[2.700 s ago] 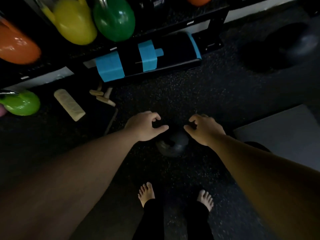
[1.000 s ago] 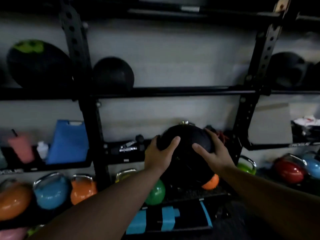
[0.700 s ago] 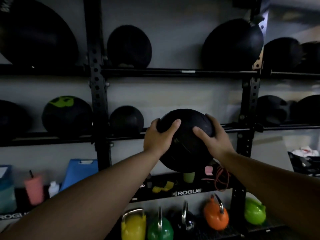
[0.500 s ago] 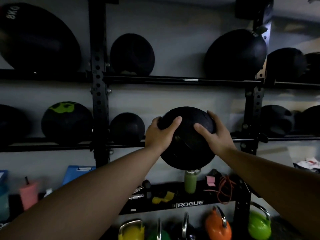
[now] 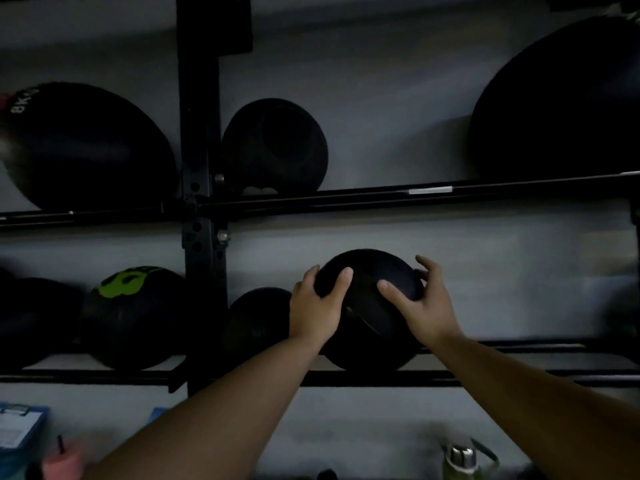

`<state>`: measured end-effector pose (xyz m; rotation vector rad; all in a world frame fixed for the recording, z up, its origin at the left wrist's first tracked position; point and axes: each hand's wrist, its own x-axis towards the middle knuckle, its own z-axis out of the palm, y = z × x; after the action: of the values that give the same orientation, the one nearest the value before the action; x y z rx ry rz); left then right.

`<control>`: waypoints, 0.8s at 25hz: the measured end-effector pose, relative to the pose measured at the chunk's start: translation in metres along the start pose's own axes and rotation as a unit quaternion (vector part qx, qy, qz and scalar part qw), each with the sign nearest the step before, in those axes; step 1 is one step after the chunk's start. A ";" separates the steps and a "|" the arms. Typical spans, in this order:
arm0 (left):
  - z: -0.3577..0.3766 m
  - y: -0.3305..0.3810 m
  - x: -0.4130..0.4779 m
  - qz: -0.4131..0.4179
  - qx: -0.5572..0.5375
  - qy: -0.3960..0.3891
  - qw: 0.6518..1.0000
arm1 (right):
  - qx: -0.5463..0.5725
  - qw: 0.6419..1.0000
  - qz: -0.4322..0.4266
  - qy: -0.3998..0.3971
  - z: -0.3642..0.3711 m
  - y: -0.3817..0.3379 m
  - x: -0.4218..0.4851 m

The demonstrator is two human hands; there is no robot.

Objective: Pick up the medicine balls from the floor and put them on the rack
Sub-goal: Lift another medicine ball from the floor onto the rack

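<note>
A black medicine ball (image 5: 367, 306) is between both my hands, its underside down at the lower shelf rail (image 5: 485, 377) of the black rack. My left hand (image 5: 317, 306) grips its left side with the thumb over the front. My right hand (image 5: 420, 303) holds the right side with the fingers spread. Just to its left on the same shelf sits a smaller black ball (image 5: 256, 323), touching or nearly touching my left hand.
A black ball with green marking (image 5: 135, 317) lies further left, past the rack upright (image 5: 202, 202). The upper shelf carries a large ball (image 5: 86, 147), a mid-size ball (image 5: 275, 147) and a very big ball (image 5: 568, 105). A clipboard (image 5: 20, 427) and bottle (image 5: 462, 460) sit below.
I lifted the ball off the floor, raised it past the kettlebells and brought it forward onto the lower ball shelf. My right fingers have loosened and spread.
</note>
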<state>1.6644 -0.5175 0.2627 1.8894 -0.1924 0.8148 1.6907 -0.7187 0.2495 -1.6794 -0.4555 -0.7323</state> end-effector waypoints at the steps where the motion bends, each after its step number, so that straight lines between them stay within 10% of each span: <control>1: 0.012 -0.017 0.016 0.043 0.069 -0.014 0.997 | -0.033 0.999 0.009 -0.026 0.017 0.021 0.016; 6: 0.070 -0.076 0.067 0.141 0.289 -0.094 0.942 | -0.192 0.976 -0.028 -0.098 0.077 0.100 0.066; 15: 0.121 -0.118 0.135 0.145 0.245 -0.048 0.957 | -0.041 0.999 0.012 -0.030 0.093 0.171 0.122; 20: 0.108 -0.106 0.112 0.159 0.239 -0.074 0.955 | -0.191 0.981 0.007 0.004 0.087 0.158 0.102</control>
<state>1.8483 -0.5361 0.2255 2.4189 -0.4312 1.0007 1.8870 -0.6800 0.1954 -2.0351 -0.3087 -0.8546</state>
